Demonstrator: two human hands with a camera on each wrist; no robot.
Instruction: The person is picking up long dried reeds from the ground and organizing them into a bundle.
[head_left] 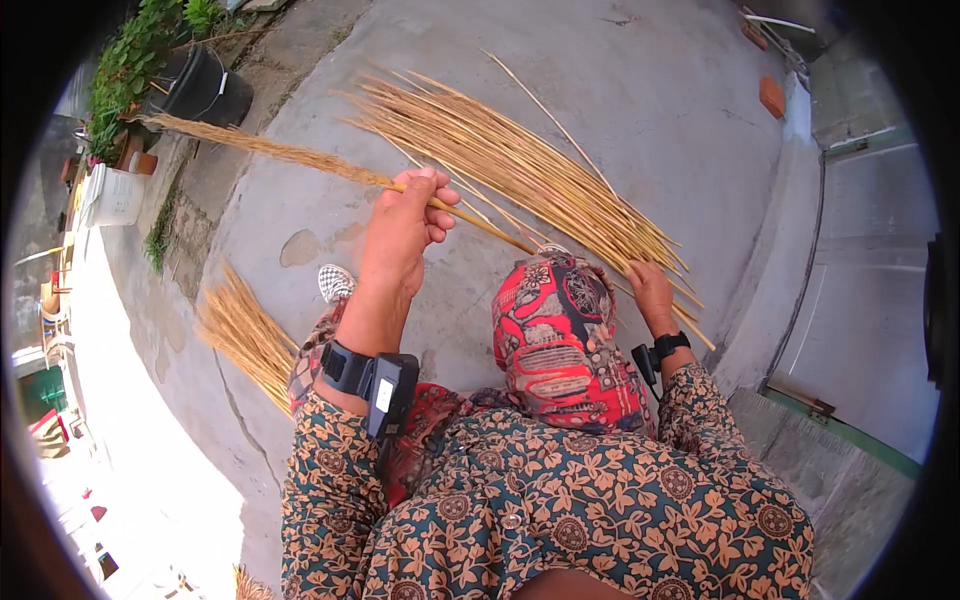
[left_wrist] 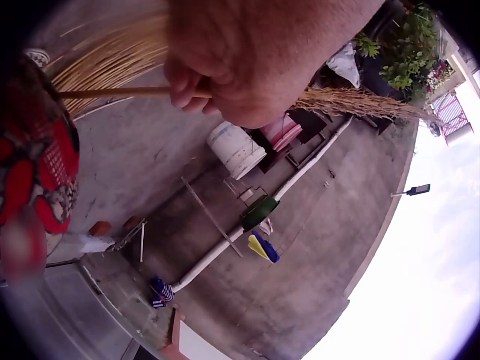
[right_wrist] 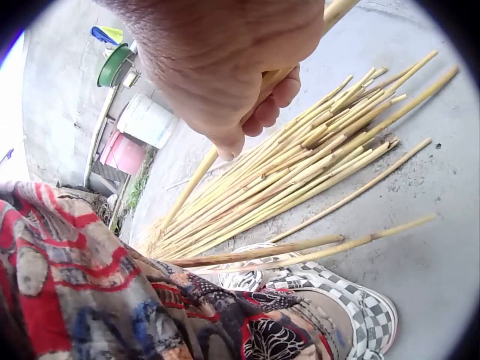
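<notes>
My left hand [head_left: 408, 215] pinches a long dry grass stalk [head_left: 480, 222], just below its feathery seed head [head_left: 270, 148], which points off to the left. From there the stalk slants down to the right and passes behind the raised knee. My right hand [head_left: 652, 295] is beyond the knee; in the right wrist view its fingers curl round a pale stalk [right_wrist: 196, 178]. On the concrete beyond both hands lies a spread pile of similar stalks [head_left: 500, 150], cut ends toward the right. A few loose stalks [right_wrist: 360, 241] lie beside the checkered shoe [right_wrist: 371, 315].
A second bundle of plumed stalks [head_left: 245, 335] lies left of the leg. Potted plants, a black bucket [head_left: 208, 90] and a white bucket [head_left: 115, 195] line the far left. A grey door [head_left: 860, 310] stands at the right, with a brick [head_left: 771, 97] near the wall.
</notes>
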